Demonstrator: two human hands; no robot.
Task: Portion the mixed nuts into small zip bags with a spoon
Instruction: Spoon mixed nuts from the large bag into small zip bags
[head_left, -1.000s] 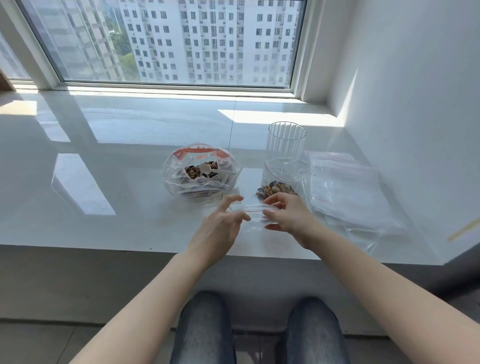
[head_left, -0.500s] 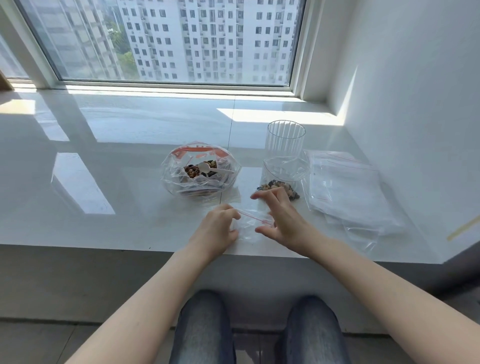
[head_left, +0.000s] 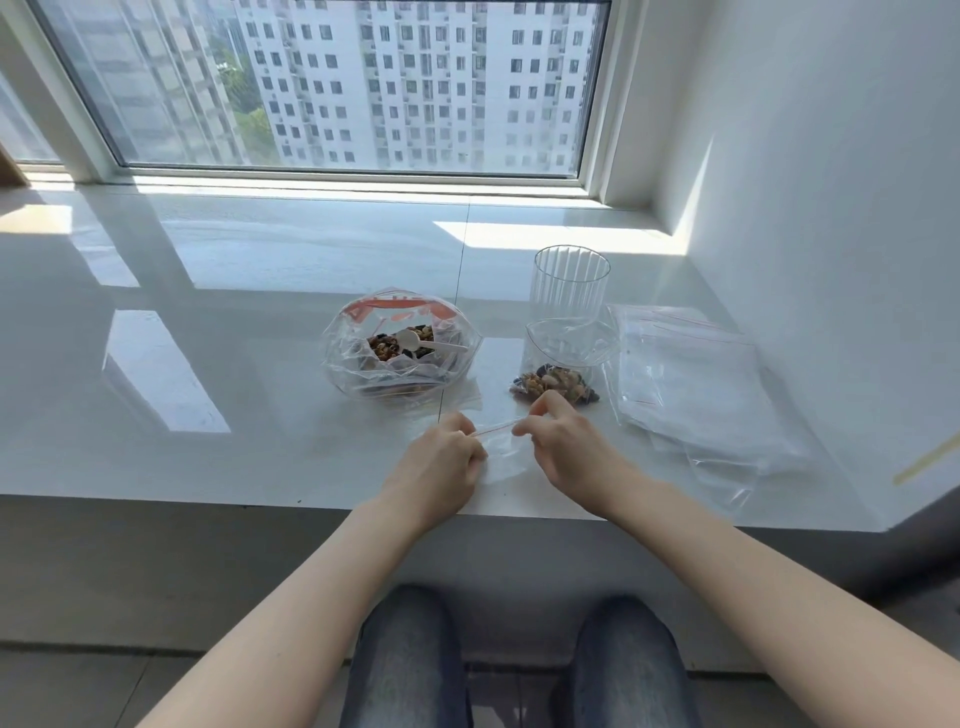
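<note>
A small empty zip bag (head_left: 500, 451) lies near the sill's front edge. My left hand (head_left: 445, 461) pinches the left end of its red zip strip and my right hand (head_left: 563, 440) pinches the right end. Behind them, a large open bag of mixed nuts (head_left: 400, 347) holds a white plastic spoon (head_left: 415, 340). To the right, a small bag with a portion of nuts (head_left: 558, 382) lies open on the sill, just beyond my right hand.
A clear ribbed cup (head_left: 570, 285) stands behind the filled small bag. A pile of empty zip bags (head_left: 696, 384) lies at the right, by the wall. The white sill (head_left: 208, 364) stretches left, with the window behind.
Both hands have lowered the small bag onto the sill. My fingers have moved from loosely spread to pinching the two ends of the zip strip.
</note>
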